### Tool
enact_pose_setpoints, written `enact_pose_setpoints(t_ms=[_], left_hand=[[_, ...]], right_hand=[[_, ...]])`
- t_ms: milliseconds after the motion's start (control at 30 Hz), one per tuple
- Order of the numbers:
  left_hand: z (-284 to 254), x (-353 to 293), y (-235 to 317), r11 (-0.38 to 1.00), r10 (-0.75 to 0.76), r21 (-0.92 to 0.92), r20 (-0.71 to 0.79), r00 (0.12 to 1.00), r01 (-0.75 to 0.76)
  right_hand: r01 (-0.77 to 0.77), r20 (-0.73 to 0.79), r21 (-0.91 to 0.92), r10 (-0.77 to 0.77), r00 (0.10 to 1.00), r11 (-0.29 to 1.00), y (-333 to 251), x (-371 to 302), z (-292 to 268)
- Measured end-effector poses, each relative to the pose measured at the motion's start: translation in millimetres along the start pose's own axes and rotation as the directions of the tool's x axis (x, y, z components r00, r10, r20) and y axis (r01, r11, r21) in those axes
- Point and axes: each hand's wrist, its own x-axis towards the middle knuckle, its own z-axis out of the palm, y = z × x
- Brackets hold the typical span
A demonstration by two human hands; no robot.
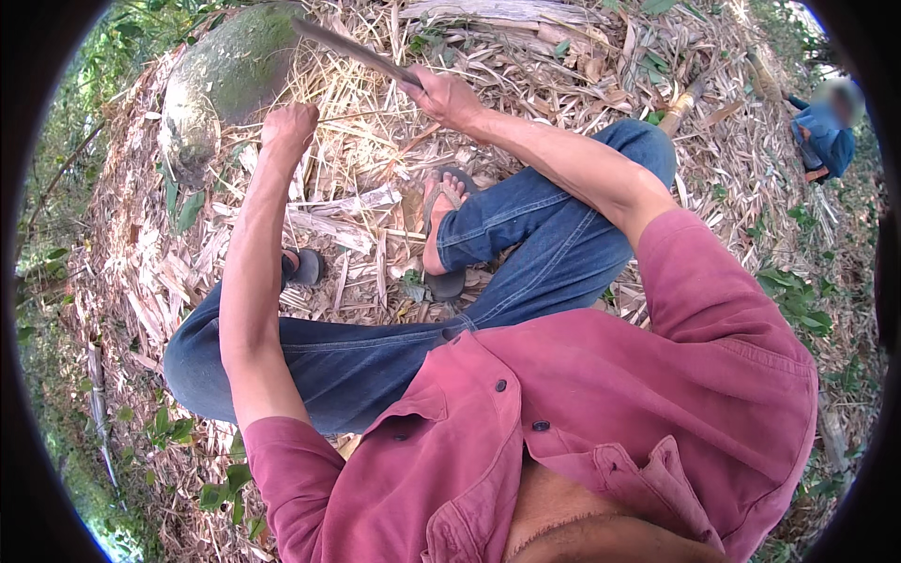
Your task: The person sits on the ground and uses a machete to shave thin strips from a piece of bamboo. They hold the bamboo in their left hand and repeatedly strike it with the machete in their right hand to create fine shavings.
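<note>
My right hand is wrapped round the handle end of a long knife. Its dark, narrow blade points up and left, over the ground beside a mossy boulder. Lower and to the left, my left hand is closed in a fist close to the boulder's right side. A thin pale strip runs out from this fist toward the right and seems to be gripped in it. Its far end blends into the litter under my right hand. The fingers of my left hand are mostly hidden behind its back.
The green-grey boulder stands at the upper left. Dry leaves and shavings cover the ground round my sandalled feet. A cut pole lies beyond my right knee. Another person in blue is at the far right. Leafy plants grow at the sides.
</note>
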Motion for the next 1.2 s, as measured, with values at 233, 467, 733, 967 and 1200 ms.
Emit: enact_pose_setpoints(t_ms=[233, 467, 733, 967, 1200], left_hand=[[-15, 18, 22, 1.0, -0.004, 0.026, 0.05, 0.999, 0.003], [1, 1, 4, 1.0, -0.005, -0.029, -0.081, 0.997, 0.003], [7, 0, 8, 0.999, -0.038, -0.027, -0.069, 0.997, 0.036], [-21, -21, 3, 0.986, -0.075, -0.152, -0.002, 0.997, 0.074], [-37, -51, -44, 0.791, -0.218, -0.578, 0.044, 0.975, 0.203]], right_hand=[[-0.06, 0.412, -0.471, 0.28, 0.867, 0.88, 119, -6, 43], [-0.075, 0.091, -0.053, 0.08, 0.993, 0.996, 28, -3, 6], [-0.061, 0.362, -0.44, 0.239, 0.901, 0.896, 86, -25, 19], [-0.126, 0.089, -0.086, 0.133, 0.987, 0.988, 61, 0, 8], [-0.013, -0.133, 0.017, 0.015, 0.991, 1.0, 4, 10, -22]])
